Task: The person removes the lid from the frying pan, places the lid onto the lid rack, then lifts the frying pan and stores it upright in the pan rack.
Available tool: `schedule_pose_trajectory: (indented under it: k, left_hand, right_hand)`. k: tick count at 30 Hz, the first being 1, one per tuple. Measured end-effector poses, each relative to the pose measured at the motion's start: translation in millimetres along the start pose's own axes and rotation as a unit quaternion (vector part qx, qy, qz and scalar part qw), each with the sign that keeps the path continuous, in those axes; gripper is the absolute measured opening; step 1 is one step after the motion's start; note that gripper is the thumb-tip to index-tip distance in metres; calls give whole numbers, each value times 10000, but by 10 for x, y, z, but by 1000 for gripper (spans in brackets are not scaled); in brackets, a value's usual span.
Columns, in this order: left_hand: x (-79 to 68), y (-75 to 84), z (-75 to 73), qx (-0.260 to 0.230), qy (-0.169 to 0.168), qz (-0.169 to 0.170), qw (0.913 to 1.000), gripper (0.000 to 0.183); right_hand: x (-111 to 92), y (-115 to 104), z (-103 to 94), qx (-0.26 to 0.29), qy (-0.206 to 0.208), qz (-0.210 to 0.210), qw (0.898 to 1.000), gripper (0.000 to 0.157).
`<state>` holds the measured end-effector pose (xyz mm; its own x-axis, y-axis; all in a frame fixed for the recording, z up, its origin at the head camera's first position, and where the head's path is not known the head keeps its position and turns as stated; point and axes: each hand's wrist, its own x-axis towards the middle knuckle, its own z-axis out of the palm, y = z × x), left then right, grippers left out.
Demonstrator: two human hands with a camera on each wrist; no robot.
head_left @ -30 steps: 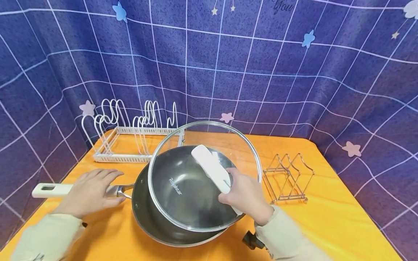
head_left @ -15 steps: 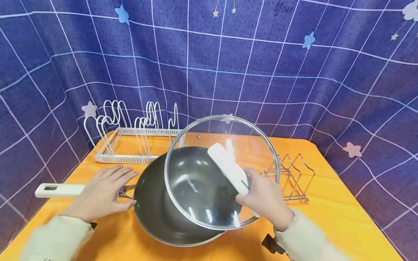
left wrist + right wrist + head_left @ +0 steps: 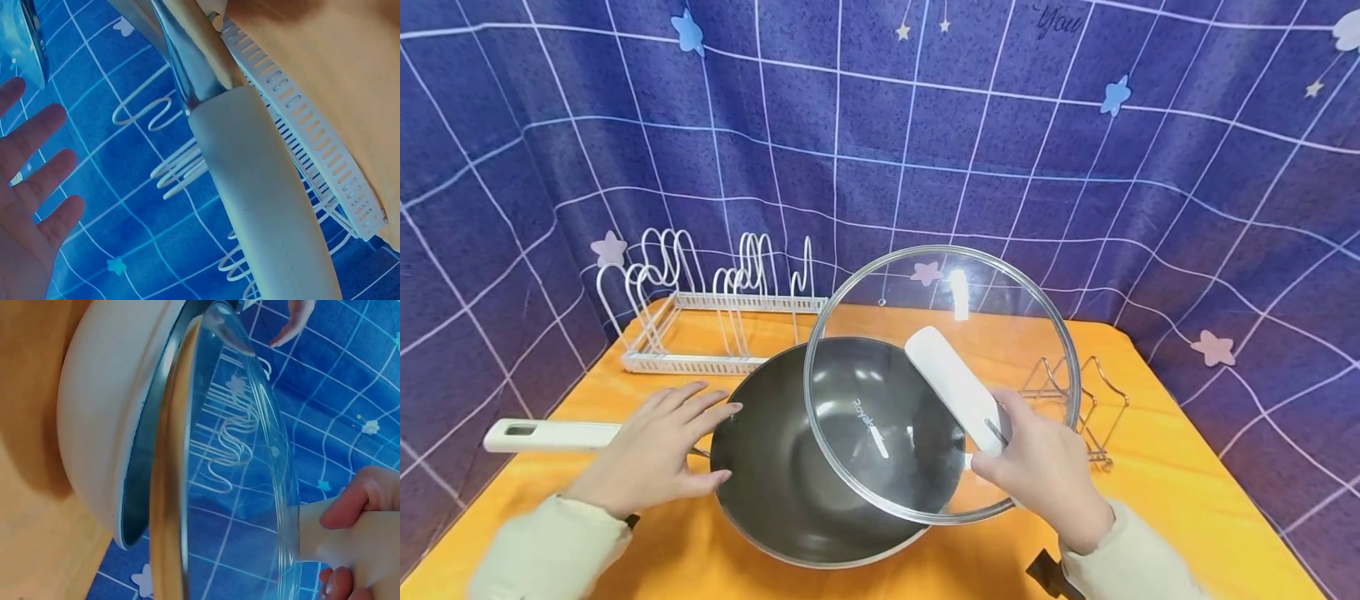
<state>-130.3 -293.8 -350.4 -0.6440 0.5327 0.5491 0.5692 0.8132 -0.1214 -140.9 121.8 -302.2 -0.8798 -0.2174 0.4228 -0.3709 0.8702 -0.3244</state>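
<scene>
The right hand [image 3: 1037,462] grips the handle [image 3: 955,383], surest hold for the likely fragile glass lid [image 3: 880,408]; the left hand [image 3: 655,446], outstretched, is empty.

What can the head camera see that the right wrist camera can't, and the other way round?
Only the head view: the small metal rack on the right and the lettering inside the pan.

Only the right wrist view: the pan's pale outer wall, broad and side-on.

Both: the pan, the glass lid, the right hand gripping the lid's handle, the white rack, and the left hand, at least partly.
</scene>
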Motion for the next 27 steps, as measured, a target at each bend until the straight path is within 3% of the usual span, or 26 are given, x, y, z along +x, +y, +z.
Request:
schedule_pose_trajectory:
  k: [12, 22, 27]
  left_hand:
    - [89, 73, 35, -83, 413, 415, 9982, 67]
    - [198, 130, 26, 7, 489, 607, 9970, 64]
    - [295, 209, 64, -33, 533, 742, 9958, 62]
  right_hand:
    - [-138, 109, -85, -292, 461, 51, 9985, 57]
    - [-215, 231, -140, -310, 929, 17, 9952, 62]
    - [-328, 336, -213, -376, 1048, 357, 9931, 66]
